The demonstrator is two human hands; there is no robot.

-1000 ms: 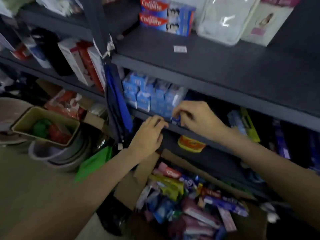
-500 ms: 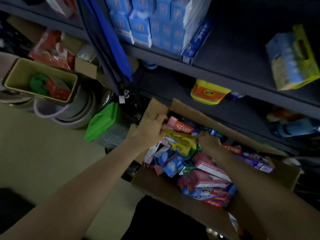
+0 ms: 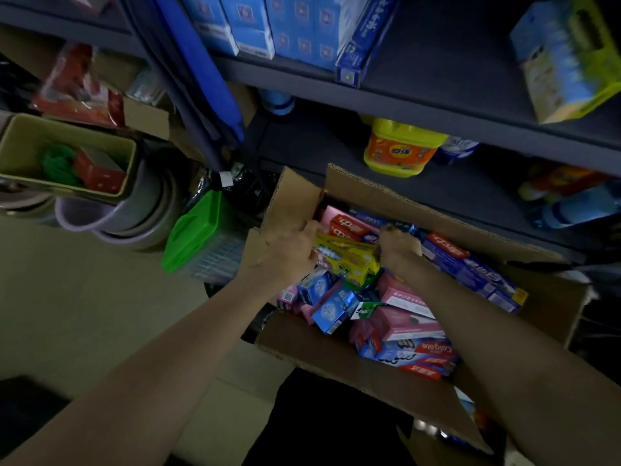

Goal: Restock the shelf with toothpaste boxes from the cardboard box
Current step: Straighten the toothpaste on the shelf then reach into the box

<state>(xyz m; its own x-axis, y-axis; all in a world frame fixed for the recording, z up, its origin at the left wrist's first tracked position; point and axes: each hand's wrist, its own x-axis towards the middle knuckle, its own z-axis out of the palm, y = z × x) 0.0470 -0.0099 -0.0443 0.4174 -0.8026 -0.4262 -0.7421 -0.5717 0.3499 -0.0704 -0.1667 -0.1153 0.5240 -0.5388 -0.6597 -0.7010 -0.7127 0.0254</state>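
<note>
Whereas both hands were up at the shelf [image 3: 420, 95] a second ago, they are now down in the cardboard box [image 3: 353, 368]. The left hand [image 3: 285, 253] and right hand [image 3: 400, 247] each curl their fingers round an end of a yellow toothpaste box [image 3: 349, 260] lying on the heap. Pink, blue and red toothpaste boxes fill the carton. On the shelf stand blue boxes [image 3: 285, 25]. A green tray [image 3: 20, 146] holds a red box [image 3: 100, 171].
</note>
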